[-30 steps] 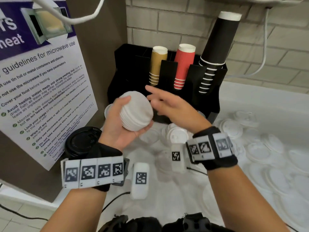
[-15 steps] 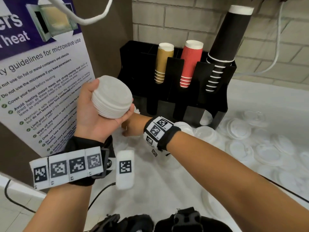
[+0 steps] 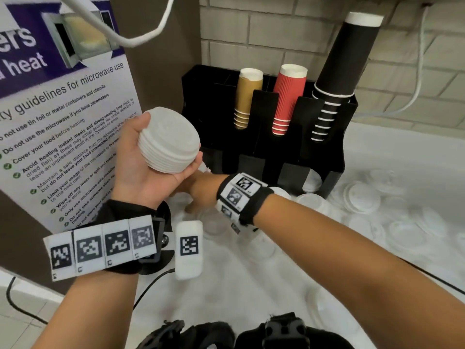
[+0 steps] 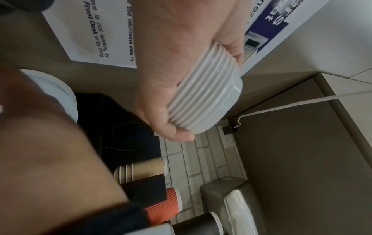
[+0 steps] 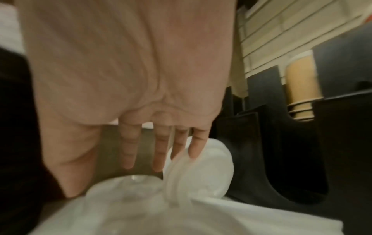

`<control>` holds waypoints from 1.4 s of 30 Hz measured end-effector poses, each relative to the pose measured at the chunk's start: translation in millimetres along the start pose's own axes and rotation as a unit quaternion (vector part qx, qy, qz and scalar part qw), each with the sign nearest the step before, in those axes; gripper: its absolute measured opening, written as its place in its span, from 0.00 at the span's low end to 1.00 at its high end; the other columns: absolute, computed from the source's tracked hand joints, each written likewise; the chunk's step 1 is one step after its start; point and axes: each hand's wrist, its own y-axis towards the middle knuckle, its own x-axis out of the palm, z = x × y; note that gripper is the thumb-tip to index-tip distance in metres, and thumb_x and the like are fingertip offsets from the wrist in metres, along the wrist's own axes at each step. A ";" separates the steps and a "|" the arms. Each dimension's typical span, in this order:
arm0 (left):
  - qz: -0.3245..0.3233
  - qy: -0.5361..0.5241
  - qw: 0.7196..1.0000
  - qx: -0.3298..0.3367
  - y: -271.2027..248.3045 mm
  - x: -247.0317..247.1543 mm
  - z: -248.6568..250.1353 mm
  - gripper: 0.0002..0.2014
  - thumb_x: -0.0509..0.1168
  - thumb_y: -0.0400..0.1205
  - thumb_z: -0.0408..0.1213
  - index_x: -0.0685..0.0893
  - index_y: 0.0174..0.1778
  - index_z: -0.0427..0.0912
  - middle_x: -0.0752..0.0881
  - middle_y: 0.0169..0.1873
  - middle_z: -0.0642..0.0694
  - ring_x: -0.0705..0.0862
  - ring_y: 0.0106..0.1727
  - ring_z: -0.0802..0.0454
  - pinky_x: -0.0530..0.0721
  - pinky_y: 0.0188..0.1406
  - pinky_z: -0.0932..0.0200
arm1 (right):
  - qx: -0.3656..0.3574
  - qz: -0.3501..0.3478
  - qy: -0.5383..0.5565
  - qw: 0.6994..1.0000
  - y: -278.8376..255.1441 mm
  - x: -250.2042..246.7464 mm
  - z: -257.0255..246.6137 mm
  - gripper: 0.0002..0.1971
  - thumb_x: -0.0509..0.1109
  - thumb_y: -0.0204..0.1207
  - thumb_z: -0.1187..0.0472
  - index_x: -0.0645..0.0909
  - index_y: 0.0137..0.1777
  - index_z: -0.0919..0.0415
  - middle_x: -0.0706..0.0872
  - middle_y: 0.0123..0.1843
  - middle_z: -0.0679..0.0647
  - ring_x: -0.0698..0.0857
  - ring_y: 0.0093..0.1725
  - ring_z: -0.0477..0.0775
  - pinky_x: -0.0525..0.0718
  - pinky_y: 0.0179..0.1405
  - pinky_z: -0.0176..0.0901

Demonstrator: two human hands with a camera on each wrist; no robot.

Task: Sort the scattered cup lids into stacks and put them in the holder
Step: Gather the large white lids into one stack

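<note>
My left hand [image 3: 151, 157] grips a stack of white cup lids [image 3: 168, 142], held up in front of the poster; the left wrist view shows its ribbed side [image 4: 205, 98]. My right hand [image 3: 198, 192] reaches low beneath the left one, at the left front foot of the black holder [image 3: 327, 147]. In the right wrist view its fingers [image 5: 197, 146] are straight and touch a white lid [image 5: 207, 168] standing on edge, with clear lids [image 5: 124, 190] lying just before it. In the head view the right fingertips are hidden. Several loose white lids [image 3: 362, 200] lie scattered on the counter to the right.
The holder carries tan cups [image 3: 245, 96], red cups [image 3: 288, 96] and a tall black cup stack [image 3: 344, 61]. A microwave poster [image 3: 63, 109] stands close on the left. A brick wall [image 3: 276, 34] is behind, and a white cable [image 3: 141, 34] hangs overhead.
My left hand has lifted the lid stack up and to the left. My right hand has dropped from beside the stack and reached under the left hand to the lids at the holder's foot.
</note>
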 end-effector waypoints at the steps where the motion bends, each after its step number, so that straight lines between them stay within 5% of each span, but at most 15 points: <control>1: 0.005 0.003 1.000 0.001 -0.1 0.8 -1.0 0.29 0.72 0.64 0.51 0.79 0.62 0.48 0.83 0.58 0.41 0.81 0.61 0.38 0.86 0.47 0.47 | 0.009 -0.020 -0.039 0.999 4.0 4.7 -2.6 0.29 0.70 0.78 0.50 0.67 0.79 0.46 0.65 0.80 0.54 0.61 0.79 0.60 0.66 0.77 0.58; 5: 0.017 0.011 1.000 0.003 -0.3 0.0 -3.2 0.27 0.68 0.68 0.52 0.78 0.63 0.48 0.83 0.60 0.41 0.81 0.62 0.37 0.86 0.49 0.47 | 0.015 -0.041 -0.119 0.992 4.9 10.9 3.0 0.21 0.70 0.75 0.43 0.78 0.64 0.51 0.65 0.77 0.57 0.56 0.79 0.66 0.57 0.78 0.69; 13: 0.013 0.021 1.000 0.000 0.4 -5.5 -4.1 0.25 0.67 0.69 0.53 0.78 0.62 0.49 0.83 0.59 0.42 0.80 0.62 0.38 0.86 0.47 0.47 | 0.017 -0.044 -0.189 0.981 16.7 26.4 -6.5 0.24 0.63 0.78 0.37 0.80 0.68 0.48 0.72 0.77 0.47 0.50 0.82 0.64 0.50 0.76 0.76; 18: 0.019 0.018 1.000 -0.003 1.1 -5.0 -5.8 0.26 0.67 0.69 0.52 0.78 0.63 0.49 0.82 0.60 0.41 0.80 0.63 0.37 0.87 0.49 0.47 | 0.016 0.014 -0.075 0.997 6.7 19.8 -0.8 0.36 0.73 0.71 0.42 0.69 0.77 0.51 0.68 0.79 0.51 0.52 0.81 0.61 0.50 0.77 0.73; 20: 0.013 0.019 1.000 0.000 1.4 -5.2 -4.4 0.26 0.67 0.69 0.52 0.78 0.63 0.49 0.83 0.59 0.41 0.80 0.62 0.38 0.86 0.48 0.48 | 0.020 0.094 0.042 0.994 -3.0 15.2 8.3 0.39 0.76 0.65 0.44 0.68 0.76 0.50 0.70 0.75 0.52 0.60 0.73 0.59 0.59 0.72 0.60; 22: 0.004 0.023 1.000 0.011 1.9 -5.3 -2.4 0.26 0.66 0.69 0.53 0.77 0.62 0.48 0.83 0.55 0.42 0.80 0.60 0.39 0.85 0.48 0.50 | 0.019 0.160 0.154 0.975 -14.9 10.8 20.3 0.39 0.78 0.64 0.45 0.67 0.75 0.49 0.74 0.66 0.49 0.63 0.67 0.55 0.62 0.60 0.51; 25: 0.002 0.029 0.999 0.021 3.4 -4.9 -0.3 0.25 0.66 0.69 0.52 0.78 0.62 0.48 0.84 0.54 0.42 0.81 0.59 0.40 0.85 0.49 0.50 | 0.006 0.240 0.283 0.929 -36.6 6.7 39.8 0.38 0.80 0.64 0.52 0.66 0.73 0.47 0.76 0.61 0.43 0.69 0.65 0.51 0.68 0.60 0.50; 28: 0.015 0.037 0.999 0.020 5.5 -4.9 -5.0 0.25 0.68 0.71 0.52 0.78 0.62 0.48 0.83 0.56 0.42 0.82 0.59 0.40 0.85 0.48 0.47 | 0.018 0.314 0.416 0.853 -65.1 8.8 56.4 0.33 0.80 0.68 0.61 0.69 0.70 0.48 0.79 0.58 0.45 0.81 0.58 0.48 0.80 0.52 0.29; 32: 0.006 0.060 0.998 -0.015 6.2 -2.4 -30.8 0.28 0.71 0.65 0.49 0.80 0.62 0.48 0.85 0.53 0.42 0.84 0.53 0.42 0.86 0.43 0.48 | 0.041 0.366 0.535 0.760 -100.5 18.6 61.8 0.29 0.78 0.71 0.61 0.72 0.66 0.35 0.83 0.57 0.50 0.86 0.54 0.48 0.87 0.46 0.34; 36: 0.002 0.094 0.993 -0.078 6.1 -2.0 -65.5 0.30 0.74 0.65 0.47 0.82 0.64 0.44 0.88 0.55 0.40 0.86 0.55 0.42 0.88 0.45 0.47 | 0.033 0.365 0.559 0.744 -124.6 30.2 56.3 0.29 0.78 0.71 0.63 0.75 0.68 0.39 0.83 0.57 0.51 0.86 0.56 0.51 0.87 0.52 0.40; 42: 0.004 0.124 0.987 -0.102 3.9 -2.1 -91.2 0.27 0.70 0.70 0.48 0.83 0.66 0.44 0.90 0.55 0.40 0.91 0.50 0.45 0.89 0.41 0.49 | 0.045 0.379 0.528 0.759 -137.3 42.8 44.3 0.29 0.80 0.69 0.61 0.76 0.68 0.42 0.83 0.59 0.48 0.84 0.57 0.49 0.87 0.56 0.43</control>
